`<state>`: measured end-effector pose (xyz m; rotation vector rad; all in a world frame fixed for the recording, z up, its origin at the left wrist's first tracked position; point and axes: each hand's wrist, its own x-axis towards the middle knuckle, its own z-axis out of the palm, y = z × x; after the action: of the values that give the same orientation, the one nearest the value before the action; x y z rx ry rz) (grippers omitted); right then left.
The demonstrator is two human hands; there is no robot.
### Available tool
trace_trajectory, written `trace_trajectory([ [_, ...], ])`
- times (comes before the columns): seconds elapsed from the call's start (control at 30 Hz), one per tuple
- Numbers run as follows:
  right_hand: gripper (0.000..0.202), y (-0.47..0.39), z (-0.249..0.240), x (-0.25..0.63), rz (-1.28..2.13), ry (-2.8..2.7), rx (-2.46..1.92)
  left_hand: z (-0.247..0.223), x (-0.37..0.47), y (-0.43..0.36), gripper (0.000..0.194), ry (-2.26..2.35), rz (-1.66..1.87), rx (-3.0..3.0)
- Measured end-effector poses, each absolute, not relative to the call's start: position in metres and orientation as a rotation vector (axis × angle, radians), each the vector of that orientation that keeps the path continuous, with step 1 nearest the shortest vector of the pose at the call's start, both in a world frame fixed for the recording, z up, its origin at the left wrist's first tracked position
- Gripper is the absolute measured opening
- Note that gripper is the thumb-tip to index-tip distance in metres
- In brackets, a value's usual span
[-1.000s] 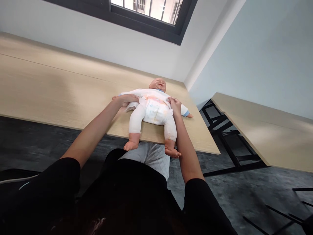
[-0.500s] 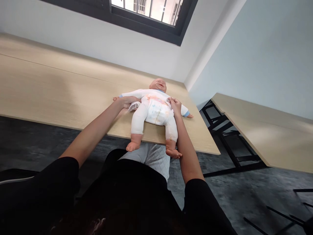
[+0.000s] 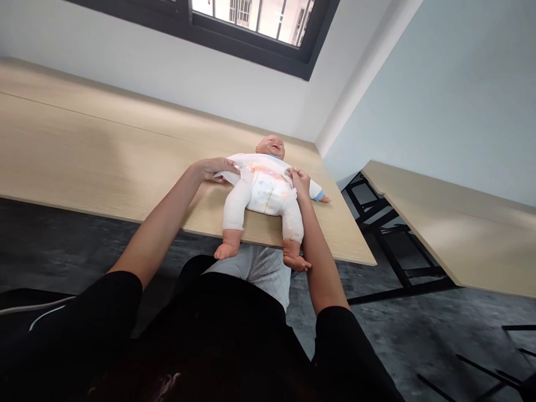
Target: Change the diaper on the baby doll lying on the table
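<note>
A baby doll (image 3: 272, 146) in white clothes with blue cuffs lies on its back on the wooden table (image 3: 138, 162), its feet over the front edge. Round its hips is a white diaper (image 3: 268, 192) with a coloured print at the waist. My left hand (image 3: 218, 167) is closed on a thin white flap (image 3: 227, 176) beside the doll's waist, on the left. At the other side of the waist, my right hand (image 3: 299, 181) pinches the diaper's edge, its forearm beside the doll's leg.
A second wooden table (image 3: 460, 223) with black folding legs (image 3: 393, 251) stands to the right, across a gap. Behind the first table are a white wall and a dark-framed window (image 3: 251, 42). Black metal legs (image 3: 481, 368) show at the lower right.
My left hand has risen slightly and draws the white flap outward to the left, now covering the doll's hand on that side. My right hand has hardly moved.
</note>
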<state>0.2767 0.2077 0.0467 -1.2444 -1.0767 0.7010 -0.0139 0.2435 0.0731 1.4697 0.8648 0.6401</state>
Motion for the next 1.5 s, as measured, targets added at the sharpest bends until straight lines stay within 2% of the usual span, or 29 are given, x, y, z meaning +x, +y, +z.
trace_trajectory([
  [0.2, 0.021, 0.205, 0.048, 0.276, 0.687, -1.075, -1.257, 0.076, -0.018, 0.244, 0.035, 0.889, 0.695, 1.215],
  [0.43, 0.025, 0.202, 0.047, 0.276, 0.657, -1.124, -1.242, 0.075, -0.019, 0.246, 0.019, 0.745, 0.799, 1.117],
  [0.97, 0.022, 0.199, 0.057, 0.274, 0.693, -1.102, -1.258, 0.074, -0.017, 0.247, 0.009, 0.803, 0.972, 1.057],
  [1.27, 0.039, 0.191, 0.076, 0.269, 0.751, -1.219, -1.060, 0.081, -0.008, 0.234, 0.034, 0.573, 0.898, 1.139],
  [1.5, 0.037, 0.188, 0.075, 0.263, 0.830, -1.237, -1.006, 0.079, -0.007, 0.234, 0.039, 0.600, 0.932, 1.157],
])
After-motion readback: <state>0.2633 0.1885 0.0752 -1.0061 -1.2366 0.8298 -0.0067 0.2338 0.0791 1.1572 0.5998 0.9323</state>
